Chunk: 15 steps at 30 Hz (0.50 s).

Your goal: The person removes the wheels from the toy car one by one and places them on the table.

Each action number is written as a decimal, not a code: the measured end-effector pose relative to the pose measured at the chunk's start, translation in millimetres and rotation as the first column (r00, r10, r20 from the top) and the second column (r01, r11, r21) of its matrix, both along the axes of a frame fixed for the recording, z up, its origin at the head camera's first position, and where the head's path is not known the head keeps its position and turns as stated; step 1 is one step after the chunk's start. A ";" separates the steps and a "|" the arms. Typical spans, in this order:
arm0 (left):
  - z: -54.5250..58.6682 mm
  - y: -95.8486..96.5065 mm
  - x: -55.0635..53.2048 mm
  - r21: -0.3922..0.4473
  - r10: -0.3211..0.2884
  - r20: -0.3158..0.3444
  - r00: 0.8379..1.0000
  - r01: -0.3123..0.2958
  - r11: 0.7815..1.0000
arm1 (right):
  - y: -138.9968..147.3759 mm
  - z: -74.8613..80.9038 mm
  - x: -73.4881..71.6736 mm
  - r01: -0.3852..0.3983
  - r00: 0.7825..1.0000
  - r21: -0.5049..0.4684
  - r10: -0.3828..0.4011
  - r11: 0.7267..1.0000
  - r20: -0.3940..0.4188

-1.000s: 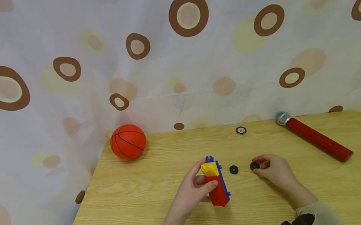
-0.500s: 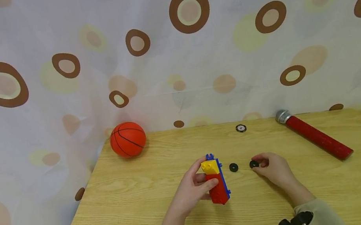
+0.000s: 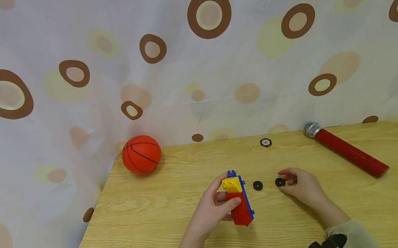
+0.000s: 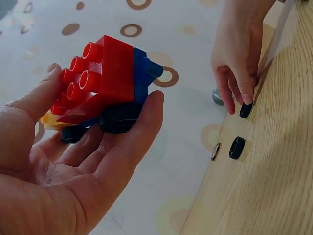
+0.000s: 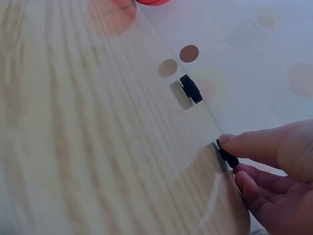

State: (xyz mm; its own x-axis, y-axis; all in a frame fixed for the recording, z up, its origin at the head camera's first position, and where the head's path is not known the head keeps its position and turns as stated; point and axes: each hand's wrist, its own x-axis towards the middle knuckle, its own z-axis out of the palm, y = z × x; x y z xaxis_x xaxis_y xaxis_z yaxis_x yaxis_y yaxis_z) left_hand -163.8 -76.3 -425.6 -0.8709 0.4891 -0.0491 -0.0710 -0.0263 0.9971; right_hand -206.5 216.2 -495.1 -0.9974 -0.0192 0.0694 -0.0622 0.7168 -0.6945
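Note:
My left hand [image 3: 223, 195] grips a toy car of red, yellow and blue bricks [image 3: 238, 200] just above the wooden table [image 3: 140, 221]. In the left wrist view the car [image 4: 105, 73] lies in my curled fingers with black wheels on its underside. To its right, my right hand [image 3: 285, 183] pinches a small black wheel [image 3: 280, 181] that rests on the table; the right wrist view shows this wheel [image 5: 227, 155] between my fingertips. A second loose black wheel [image 3: 257, 185] lies between the car and my right hand, untouched.
An orange mini basketball [image 3: 141, 154] sits at the table's far left corner. A red microphone [image 3: 345, 149] lies at the far right. A small dark disc [image 3: 265, 142] lies near the back edge. A spotted curtain hangs behind the table.

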 end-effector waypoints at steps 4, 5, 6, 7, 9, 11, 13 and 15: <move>-0.2 -0.2 -0.1 0.001 -0.002 0.000 1.000 0.002 1.000 | 1.8 2.0 0.8 -0.009 1.000 -0.012 0.009 1.000 0.025; -0.3 -0.4 0.0 0.001 -0.002 0.001 1.000 0.002 1.000 | 2.2 2.8 1.2 -0.009 1.000 -0.019 0.010 1.000 0.027; -0.2 -0.5 0.1 0.002 -0.002 0.001 1.000 0.002 1.000 | 2.8 3.2 1.8 -0.005 1.000 -0.021 0.006 1.000 0.029; -0.1 -0.7 0.1 0.004 -0.003 0.001 1.000 0.003 1.000 | 3.3 3.9 2.6 -0.002 1.000 -0.023 0.003 1.000 0.029; 0.1 -1.0 0.3 0.008 -0.004 0.003 1.000 0.004 1.000 | 4.2 6.1 4.4 0.004 1.000 -0.028 -0.003 1.000 0.026; 0.1 -1.1 0.3 0.009 -0.004 0.003 1.000 0.004 1.000 | 4.7 8.9 6.5 0.008 1.000 -0.033 -0.008 0.999 0.016; 0.0 -1.3 0.0 0.011 -0.006 0.005 1.000 0.006 1.000 | 4.2 13.0 8.7 0.010 1.000 -0.035 -0.010 0.999 0.010; -0.2 -1.6 -0.5 0.009 -0.007 0.007 1.000 0.007 1.000 | 2.9 17.6 10.2 0.005 1.000 -0.037 -0.005 0.999 -0.001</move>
State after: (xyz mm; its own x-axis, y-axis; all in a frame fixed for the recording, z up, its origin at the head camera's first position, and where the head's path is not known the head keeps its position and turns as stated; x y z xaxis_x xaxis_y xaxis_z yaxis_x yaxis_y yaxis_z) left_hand -164.3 -77.9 -425.8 -0.8671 0.4956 -0.0506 -0.0778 -0.0344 0.9964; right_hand -196.3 219.1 -477.4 -0.9974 -0.0119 0.0714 -0.0598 0.6907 -0.7206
